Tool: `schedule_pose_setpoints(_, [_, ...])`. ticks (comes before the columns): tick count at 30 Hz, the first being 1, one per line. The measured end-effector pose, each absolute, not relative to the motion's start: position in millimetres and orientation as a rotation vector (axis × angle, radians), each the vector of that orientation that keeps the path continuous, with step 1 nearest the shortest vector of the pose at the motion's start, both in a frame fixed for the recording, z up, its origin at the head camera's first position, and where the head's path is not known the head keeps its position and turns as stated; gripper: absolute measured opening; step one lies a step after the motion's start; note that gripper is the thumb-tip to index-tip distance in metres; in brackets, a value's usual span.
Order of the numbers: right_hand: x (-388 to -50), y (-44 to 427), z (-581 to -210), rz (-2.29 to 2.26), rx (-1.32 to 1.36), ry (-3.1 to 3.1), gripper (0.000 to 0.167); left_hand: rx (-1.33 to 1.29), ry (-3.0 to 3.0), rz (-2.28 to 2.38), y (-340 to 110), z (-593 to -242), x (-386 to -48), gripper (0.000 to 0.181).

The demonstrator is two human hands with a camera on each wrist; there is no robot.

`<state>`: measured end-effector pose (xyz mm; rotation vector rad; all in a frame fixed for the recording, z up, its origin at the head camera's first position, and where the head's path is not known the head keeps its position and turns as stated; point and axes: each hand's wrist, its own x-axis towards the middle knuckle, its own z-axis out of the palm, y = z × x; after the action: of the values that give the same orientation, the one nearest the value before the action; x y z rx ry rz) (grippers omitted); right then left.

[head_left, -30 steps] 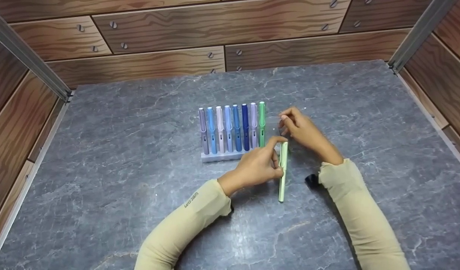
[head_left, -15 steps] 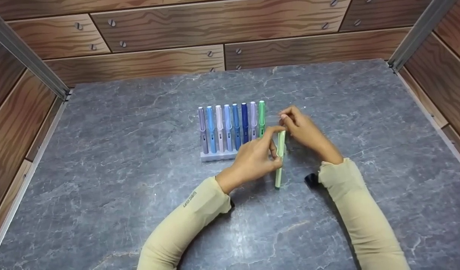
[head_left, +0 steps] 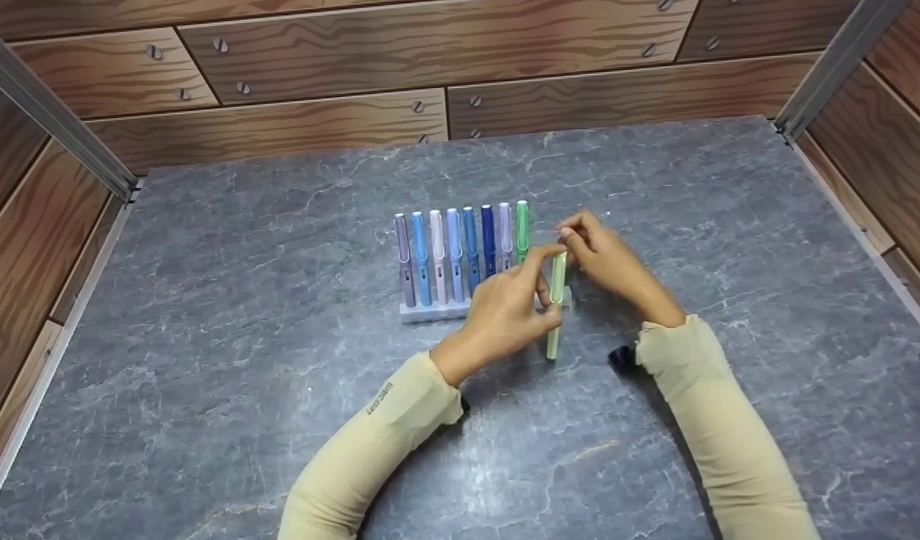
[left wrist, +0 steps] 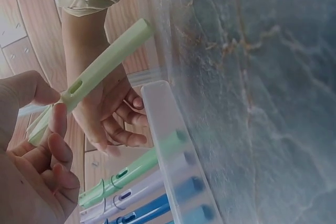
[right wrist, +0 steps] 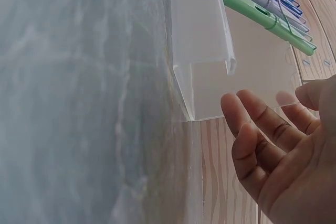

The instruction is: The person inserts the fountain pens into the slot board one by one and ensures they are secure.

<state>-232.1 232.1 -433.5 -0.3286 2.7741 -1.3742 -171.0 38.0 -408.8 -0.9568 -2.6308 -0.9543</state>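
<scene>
My left hand (head_left: 505,304) pinches a capped light green pen (head_left: 556,285) between thumb and fingers, in front of the right end of a clear pen stand (head_left: 430,312). In the left wrist view, the pen's (left wrist: 107,61) lower end points toward the stand's ledge (left wrist: 168,124), apart from it. My right hand (head_left: 606,259) is at the stand's right edge. There, in the right wrist view, thumb and index finger pinch the clear back panel (right wrist: 252,77), while the other fingers curl loosely. A green pen (right wrist: 247,6) is the nearest one standing in the row.
Several capped pens in purple, blue and pink, such as the dark blue pen (head_left: 488,232), stand side by side left of the green one. The grey marbled tabletop (head_left: 242,300) surrounds the stand. Wood-patterned walls (head_left: 317,60) enclose the back and sides.
My left hand has moved the light green pen away from me and slightly left, closer to the stand. My right hand has stayed at the stand's edge.
</scene>
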Motion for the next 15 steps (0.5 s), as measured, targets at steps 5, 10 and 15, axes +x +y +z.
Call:
schedule_pose_setpoints(5, [-232.8, 231.9, -433.3, -1.398, -0.334, 2.749, 0.031, -0.916, -2.611, -0.971, 36.2, -406.6, -173.5, 0.064])
schedule_pose_setpoints(10, [-233.1, 232.1, -434.1, -1.395, -0.339, 2.725, 0.032, -0.875, -2.604, -1.016, 33.5, -402.5, -177.8, 0.062])
schedule_pose_setpoints(15, [-232.2, 231.8, -433.4, -1.385, -0.343, 2.731, 0.033, -0.845, -2.562, -1.022, 31.6, -402.3, -181.9, 0.061])
